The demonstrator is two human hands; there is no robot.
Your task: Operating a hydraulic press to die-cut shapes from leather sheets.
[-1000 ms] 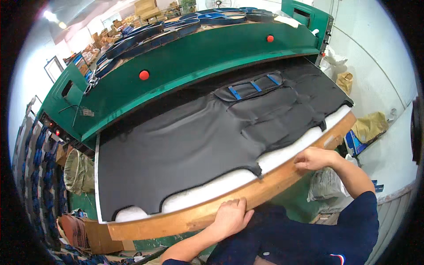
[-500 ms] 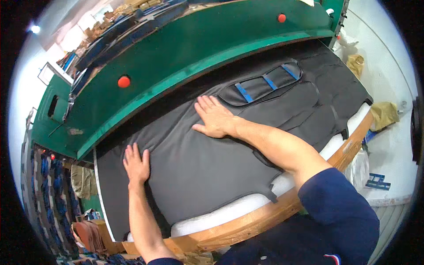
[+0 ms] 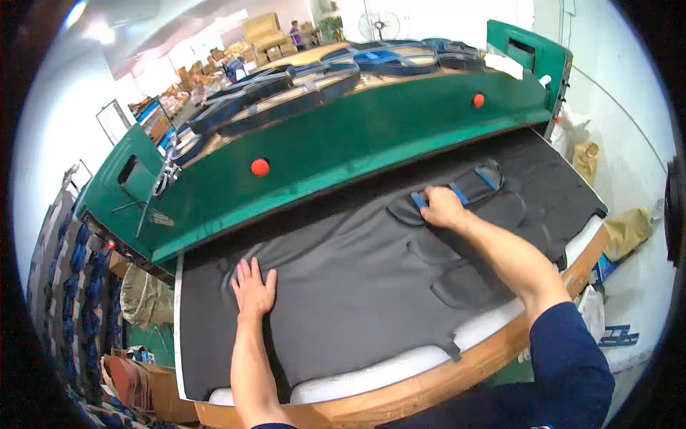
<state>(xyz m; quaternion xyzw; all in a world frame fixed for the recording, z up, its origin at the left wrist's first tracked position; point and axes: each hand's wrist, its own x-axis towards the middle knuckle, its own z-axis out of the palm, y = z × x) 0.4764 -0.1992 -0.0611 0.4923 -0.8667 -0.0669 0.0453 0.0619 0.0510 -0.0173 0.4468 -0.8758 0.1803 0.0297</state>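
Note:
My left hand lies flat on a dark grey, leather-like sheet, its fingers spread. Farther right, my right hand is closed on a long oval cutting die with a black rim and blue crossbars. The die rests on the sheet, and my hand hides part of its middle. Shallow folds run across the sheet between my hands. Cut-out outlines show in the material near my right forearm, and its near edge is notched.
Beyond the sheet spans a green press beam with two red buttons and several more dies on top. White padding and a brown wooden edge run along the near side. A cardboard box stands lower left.
My right hand has moved right from lying flat on the sheet and now grips the die. The view has tilted up, showing more of the room. My left hand stays on the sheet.

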